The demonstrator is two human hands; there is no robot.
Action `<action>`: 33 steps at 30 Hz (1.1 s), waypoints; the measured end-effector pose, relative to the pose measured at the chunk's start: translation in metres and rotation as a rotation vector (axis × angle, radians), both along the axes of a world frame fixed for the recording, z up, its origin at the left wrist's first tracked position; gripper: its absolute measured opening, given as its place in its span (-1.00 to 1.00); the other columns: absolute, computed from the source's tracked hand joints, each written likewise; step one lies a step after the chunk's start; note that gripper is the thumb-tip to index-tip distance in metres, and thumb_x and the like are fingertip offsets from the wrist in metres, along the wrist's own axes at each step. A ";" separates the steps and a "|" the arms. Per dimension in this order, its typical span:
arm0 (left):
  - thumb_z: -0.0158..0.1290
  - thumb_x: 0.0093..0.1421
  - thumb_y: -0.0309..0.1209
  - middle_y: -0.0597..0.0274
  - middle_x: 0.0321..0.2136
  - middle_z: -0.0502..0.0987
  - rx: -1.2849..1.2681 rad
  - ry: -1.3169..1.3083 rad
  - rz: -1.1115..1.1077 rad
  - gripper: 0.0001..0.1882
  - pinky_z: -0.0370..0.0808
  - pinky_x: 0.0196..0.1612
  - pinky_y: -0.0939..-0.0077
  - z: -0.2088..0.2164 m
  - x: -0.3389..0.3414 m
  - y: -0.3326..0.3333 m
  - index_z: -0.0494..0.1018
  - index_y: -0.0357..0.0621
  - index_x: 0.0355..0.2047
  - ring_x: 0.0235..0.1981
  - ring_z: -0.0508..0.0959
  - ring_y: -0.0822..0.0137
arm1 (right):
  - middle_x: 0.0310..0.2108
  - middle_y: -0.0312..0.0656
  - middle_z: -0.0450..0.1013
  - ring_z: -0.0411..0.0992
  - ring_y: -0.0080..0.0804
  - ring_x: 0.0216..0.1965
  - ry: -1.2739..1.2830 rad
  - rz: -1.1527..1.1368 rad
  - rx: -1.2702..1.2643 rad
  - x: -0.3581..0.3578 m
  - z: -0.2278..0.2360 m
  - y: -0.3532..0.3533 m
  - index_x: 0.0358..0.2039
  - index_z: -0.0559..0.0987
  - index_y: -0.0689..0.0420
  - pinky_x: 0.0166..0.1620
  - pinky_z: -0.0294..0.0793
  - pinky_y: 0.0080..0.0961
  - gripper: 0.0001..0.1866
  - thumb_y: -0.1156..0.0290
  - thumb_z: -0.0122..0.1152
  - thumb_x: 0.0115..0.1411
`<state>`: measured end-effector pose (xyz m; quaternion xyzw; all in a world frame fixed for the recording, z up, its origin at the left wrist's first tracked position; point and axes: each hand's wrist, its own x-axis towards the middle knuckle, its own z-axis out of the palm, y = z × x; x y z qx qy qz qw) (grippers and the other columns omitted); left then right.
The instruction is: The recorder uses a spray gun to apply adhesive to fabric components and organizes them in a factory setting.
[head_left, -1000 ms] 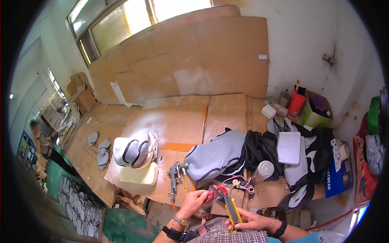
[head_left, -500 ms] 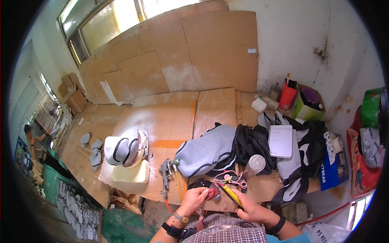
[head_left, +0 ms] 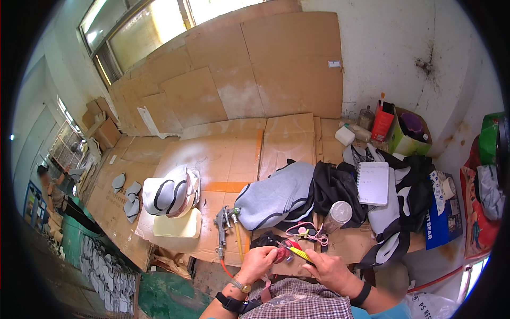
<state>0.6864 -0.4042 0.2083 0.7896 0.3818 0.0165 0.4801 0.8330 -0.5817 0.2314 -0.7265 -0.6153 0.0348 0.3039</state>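
Note:
My left hand (head_left: 258, 264) is closed, pinching a small red, rounded bundle (head_left: 281, 256) whose kind I cannot make out. My right hand (head_left: 333, 272) grips a slim yellow-and-black utility knife (head_left: 300, 253), its dark tip pointing up and left beside the red bundle. Both hands are at the front edge of the cardboard-covered table (head_left: 228, 175). Just beyond them lie a pink cord (head_left: 308, 233) and a dark cloth item (head_left: 265, 239). A spray gun (head_left: 221, 226) with an orange hose rests left of the hands. A clear jar (head_left: 339, 213) stands to the right.
Grey-and-black padded pieces (head_left: 279, 194) lie mid-table, near a spiral notebook (head_left: 373, 183). A stack of grey-white pieces (head_left: 170, 194) sits on a cream foam block (head_left: 180, 224) at left. Boxes (head_left: 409, 133) stand at the back right. Another person (head_left: 56, 194) is far left.
The knife has turned flatter, and my right hand has shifted slightly right and up. My left hand still holds the red bundle. The whole view has shifted slightly.

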 end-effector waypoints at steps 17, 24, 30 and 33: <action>-0.10 0.15 -0.16 0.04 -0.50 0.53 0.151 0.028 -0.069 -0.70 0.46 -0.34 0.27 0.006 0.009 -0.016 0.55 -0.03 -0.33 -0.40 0.54 0.03 | -0.69 -0.19 0.35 0.42 -0.29 -0.68 -0.227 -0.067 -0.147 0.009 0.003 0.005 -0.19 0.41 0.14 -0.64 0.39 -0.42 -0.64 0.18 0.12 0.09; -0.10 0.14 -0.16 0.03 -0.48 0.53 0.179 0.088 -0.104 -0.69 0.46 -0.33 0.28 0.003 0.007 -0.012 0.55 -0.04 -0.33 -0.40 0.54 0.03 | -0.61 -0.17 0.33 0.39 -0.23 -0.62 -0.048 -0.036 -0.073 0.004 0.014 0.003 -0.12 0.37 0.16 -0.59 0.37 -0.35 -0.59 0.29 0.19 0.03; -0.12 0.14 -0.15 0.02 -0.48 0.53 0.120 0.030 -0.024 -0.68 0.46 -0.32 0.27 -0.007 0.002 -0.004 0.55 -0.02 -0.33 -0.39 0.54 0.03 | -0.57 -0.13 0.32 0.38 -0.20 -0.60 -0.107 0.013 -0.182 0.004 0.005 -0.003 -0.09 0.35 0.19 -0.58 0.36 -0.31 -0.57 0.35 0.16 0.03; -0.12 0.14 -0.15 0.03 -0.50 0.53 0.170 0.047 -0.061 -0.69 0.46 -0.32 0.26 -0.002 0.008 -0.007 0.55 0.00 -0.35 -0.40 0.53 0.02 | -0.60 -0.15 0.32 0.38 -0.21 -0.62 -0.122 -0.004 -0.196 0.006 0.005 -0.001 -0.11 0.36 0.17 -0.61 0.34 -0.32 -0.60 0.32 0.16 0.04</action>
